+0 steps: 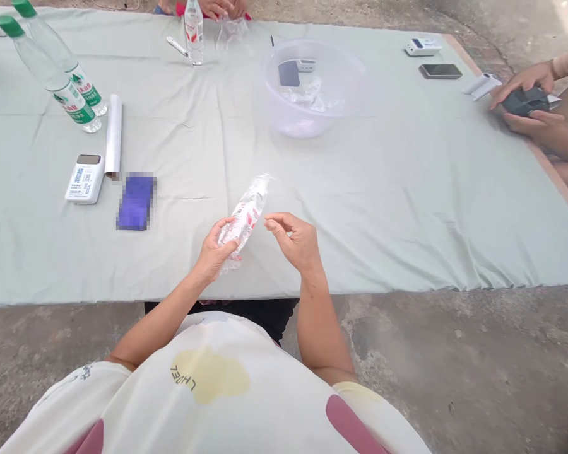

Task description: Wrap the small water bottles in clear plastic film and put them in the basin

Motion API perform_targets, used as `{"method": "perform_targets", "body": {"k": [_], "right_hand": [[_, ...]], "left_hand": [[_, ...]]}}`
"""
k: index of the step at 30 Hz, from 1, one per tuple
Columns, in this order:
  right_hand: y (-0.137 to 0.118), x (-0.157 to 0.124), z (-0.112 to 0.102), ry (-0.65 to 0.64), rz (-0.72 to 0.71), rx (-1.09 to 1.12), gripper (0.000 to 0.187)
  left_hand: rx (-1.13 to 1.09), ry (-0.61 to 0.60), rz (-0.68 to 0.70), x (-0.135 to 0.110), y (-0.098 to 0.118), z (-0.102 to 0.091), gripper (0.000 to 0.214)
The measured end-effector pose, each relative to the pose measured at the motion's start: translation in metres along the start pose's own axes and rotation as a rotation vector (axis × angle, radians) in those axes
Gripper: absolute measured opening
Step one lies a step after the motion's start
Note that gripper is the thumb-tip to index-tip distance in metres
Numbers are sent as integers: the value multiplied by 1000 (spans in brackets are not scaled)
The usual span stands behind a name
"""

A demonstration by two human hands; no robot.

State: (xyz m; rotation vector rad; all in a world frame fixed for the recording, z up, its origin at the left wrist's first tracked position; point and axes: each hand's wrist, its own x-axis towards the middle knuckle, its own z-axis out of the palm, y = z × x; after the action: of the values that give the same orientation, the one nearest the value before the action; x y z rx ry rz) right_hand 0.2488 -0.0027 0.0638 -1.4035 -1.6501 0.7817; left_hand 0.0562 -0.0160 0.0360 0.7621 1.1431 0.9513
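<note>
My left hand is closed around a small clear plastic packet with red and white print, holding it up tilted above the pale green cloth. My right hand hovers just right of the packet, fingers curled loosely and apart, holding nothing.
A clear plastic bowl with a dark phone and wrappers sits at the back. Two green-capped bottles, a white roll, a white device and a blurred blue item lie left. Other people's hands work at the right and far edge.
</note>
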Motion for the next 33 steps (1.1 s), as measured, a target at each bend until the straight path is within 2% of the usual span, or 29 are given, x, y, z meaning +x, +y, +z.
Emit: {"method": "perform_targets", "body": {"k": [2, 4, 6, 9, 11, 13, 15, 18, 19, 21, 24, 25, 28, 30, 33], "right_hand": [[-5, 15, -5, 110, -201, 58, 26], [0, 30, -4, 114, -308, 108, 26], [12, 42, 5, 107, -264, 204, 29], [27, 46, 33, 190, -55, 567, 48], [25, 41, 54, 291, 47, 820, 56], [13, 34, 70, 416, 31, 923, 52], [-6, 29, 77, 511, -56, 900, 44], [-31, 27, 75, 557, -149, 758, 28], [-36, 28, 73, 568, -152, 687, 23], [-40, 30, 71, 608, -118, 511, 18], [-40, 36, 72, 643, -36, 285, 14], [-40, 39, 73, 644, -28, 242, 15], [-39, 50, 77, 626, -55, 189, 17], [-36, 63, 76, 597, -74, 181, 21], [-24, 100, 70, 504, -96, 191, 27]], "left_hand": [[43, -29, 38, -7, 1, -10, 55], [40, -70, 84, -16, 4, -20, 55], [-14, -103, 109, -24, 6, -28, 57], [-156, -103, 135, -30, 10, -32, 63], [-277, -53, 153, -24, 12, -29, 59], [-416, 70, 99, -11, 14, -21, 51], [-535, 243, -48, 6, 17, -9, 48], [-622, 426, -221, 30, 23, 8, 35], [-630, 457, -210, 36, 24, 13, 33], [-619, 469, -88, 45, 25, 21, 33], [-561, 419, 116, 54, 21, 28, 32], [-551, 392, 126, 58, 19, 29, 30], [-547, 315, 40, 73, 12, 28, 25], [-554, 251, 45, 84, 8, 22, 28], [-555, -3, 70, 96, -1, 8, 42]]}}
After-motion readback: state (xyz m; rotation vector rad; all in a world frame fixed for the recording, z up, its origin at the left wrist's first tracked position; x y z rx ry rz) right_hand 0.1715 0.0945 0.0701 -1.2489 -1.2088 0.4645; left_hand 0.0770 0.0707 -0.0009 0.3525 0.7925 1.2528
